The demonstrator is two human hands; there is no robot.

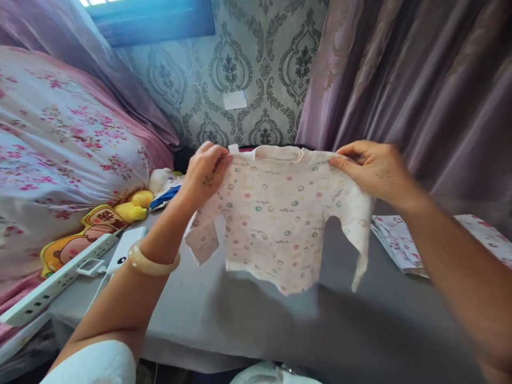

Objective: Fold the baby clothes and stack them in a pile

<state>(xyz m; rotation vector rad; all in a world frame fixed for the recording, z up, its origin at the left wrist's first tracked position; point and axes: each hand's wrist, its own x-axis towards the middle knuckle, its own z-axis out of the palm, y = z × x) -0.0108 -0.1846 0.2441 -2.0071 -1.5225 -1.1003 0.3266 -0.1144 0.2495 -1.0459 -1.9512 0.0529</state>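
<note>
- Above the grey surface (pixel 188 314), a small, pale, long-sleeved shirt (pixel 276 224) is held up by its shoulders, stretched between the two hands and hanging below them.
- By the left hand (pixel 206 173), the shoulder on that side is pinched between thumb and fingers; the sleeve is hung just beneath the wrist, its end bent up.
- By the right hand (pixel 378 168), slightly blurred, the other shoulder is pinched between thumb and forefinger; the sleeve there is left dangling below the hand, narrowed toward its end.
- Midway between the hands, the neckline is placed at about the height of the fingertips, and the printed body is hung down from it, its lower edge uneven.
- Beneath the shirt, a shadow is cast on the grey surface.
- On the left forearm, a cream bangle (pixel 154 261) is worn.
- Beyond that forearm, a power strip (pixel 60 280) and a yellow cushion (pixel 76 242) are seen beside floral bedding (pixel 72 128).
- Near the right forearm, partly hidden by it, folded floral cloth (pixel 394 240) is laid on the grey surface.
</note>
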